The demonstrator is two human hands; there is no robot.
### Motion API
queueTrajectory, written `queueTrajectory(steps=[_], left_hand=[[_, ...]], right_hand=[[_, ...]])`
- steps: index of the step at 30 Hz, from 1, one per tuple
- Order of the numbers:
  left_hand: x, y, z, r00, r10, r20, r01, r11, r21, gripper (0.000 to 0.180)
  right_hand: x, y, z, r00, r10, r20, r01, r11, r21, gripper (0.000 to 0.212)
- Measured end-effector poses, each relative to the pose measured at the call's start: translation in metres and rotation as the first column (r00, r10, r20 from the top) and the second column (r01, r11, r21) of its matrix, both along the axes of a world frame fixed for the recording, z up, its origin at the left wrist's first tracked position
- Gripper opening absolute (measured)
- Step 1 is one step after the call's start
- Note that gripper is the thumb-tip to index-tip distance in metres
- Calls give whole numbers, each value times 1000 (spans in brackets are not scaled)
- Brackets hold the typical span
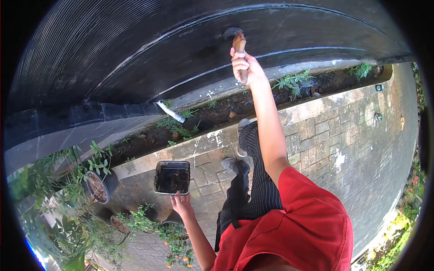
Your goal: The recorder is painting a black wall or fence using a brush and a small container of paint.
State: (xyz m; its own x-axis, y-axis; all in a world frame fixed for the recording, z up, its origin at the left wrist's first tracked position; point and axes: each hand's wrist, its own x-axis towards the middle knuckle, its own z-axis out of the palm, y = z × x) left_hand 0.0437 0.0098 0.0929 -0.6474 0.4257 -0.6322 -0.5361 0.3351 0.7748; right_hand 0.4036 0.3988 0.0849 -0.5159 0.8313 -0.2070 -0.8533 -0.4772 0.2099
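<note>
My right hand (251, 71) is stretched out ahead, fingers wrapped round the wooden handle of a paintbrush (239, 44). The dark bristles at its far end press against the black wall (190, 58), where a darker wet-looking patch shows to the left. Low on the left, my left hand (182, 206) grips the near rim of a square black paint tray (158, 177). Dark, shiny liquid lies in the tray, which I hold out over the paving. Part of the left hand's grip is hidden beneath the tray.
A dirt-filled gutter (217, 115) with ferns (294, 83) runs along the wall's foot. A white pipe (170, 111) juts out over it. Potted plants (98, 186) crowd the left side. My feet stand on brick paving (316, 135) beside the gutter's concrete edge.
</note>
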Motion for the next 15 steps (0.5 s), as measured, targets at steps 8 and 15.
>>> queueTrajectory(steps=[8,15], left_hand=[[12,8,0,1000,-15,4,15,1000,-1,55],[9,3,-2,998,-39,48,38,999,25,53]], right_hand=[[-14,-12,37,-884,83,460,203,955,218,37],[-1,-2,15,-314,-156,936,252,937,241,28]])
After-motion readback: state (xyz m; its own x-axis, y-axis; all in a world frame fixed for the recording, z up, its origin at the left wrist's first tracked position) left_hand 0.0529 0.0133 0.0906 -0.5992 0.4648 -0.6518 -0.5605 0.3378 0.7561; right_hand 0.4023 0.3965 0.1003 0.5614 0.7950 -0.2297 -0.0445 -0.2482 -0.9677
